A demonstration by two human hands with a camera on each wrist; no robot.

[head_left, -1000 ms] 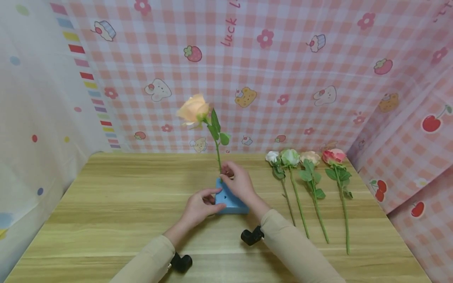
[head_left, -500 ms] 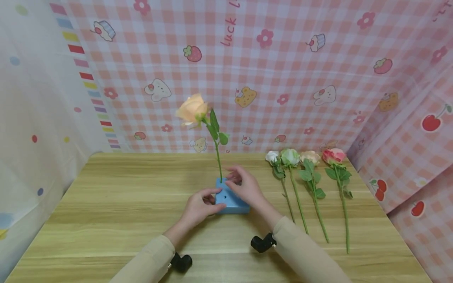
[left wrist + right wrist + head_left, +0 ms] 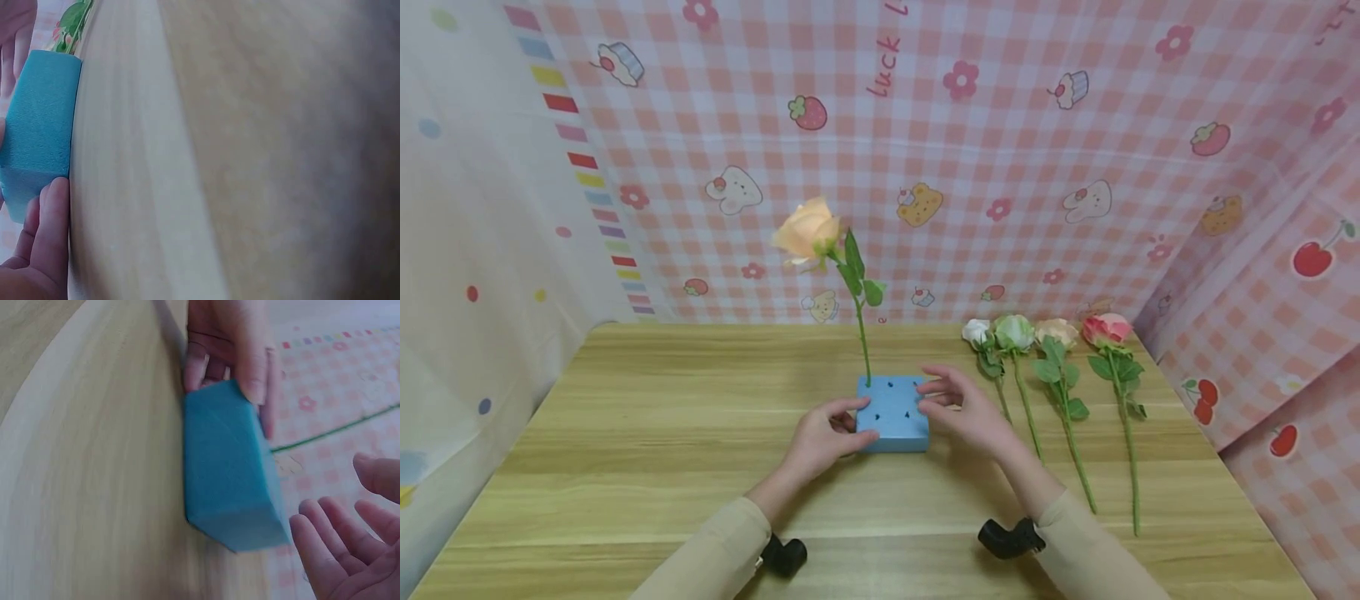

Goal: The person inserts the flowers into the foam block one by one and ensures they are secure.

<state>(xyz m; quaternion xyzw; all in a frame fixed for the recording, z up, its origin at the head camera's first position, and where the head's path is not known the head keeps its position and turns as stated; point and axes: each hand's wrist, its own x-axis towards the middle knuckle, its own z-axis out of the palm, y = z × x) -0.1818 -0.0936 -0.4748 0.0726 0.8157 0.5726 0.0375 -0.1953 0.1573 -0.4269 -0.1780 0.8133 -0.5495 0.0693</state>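
Farther right than in the earlier frame, the right hand is off the stem and beside the right edge of the blue block, while the tall peach rose keeps its place. That rose stands in the block's far left corner, its bloom leaning left. Judging by this, one flower is set; four dark holes show in the block's top without stems. Yet to be set, it seems, are the white rose, green rose, pale peach rose and pink rose, lying in a row on the right of the worktop. Both hands reach in from the near side. The left hand grips the block's left end; the right holds nothing, fingers spread and loosely bent, though whether they touch the block is unclear.
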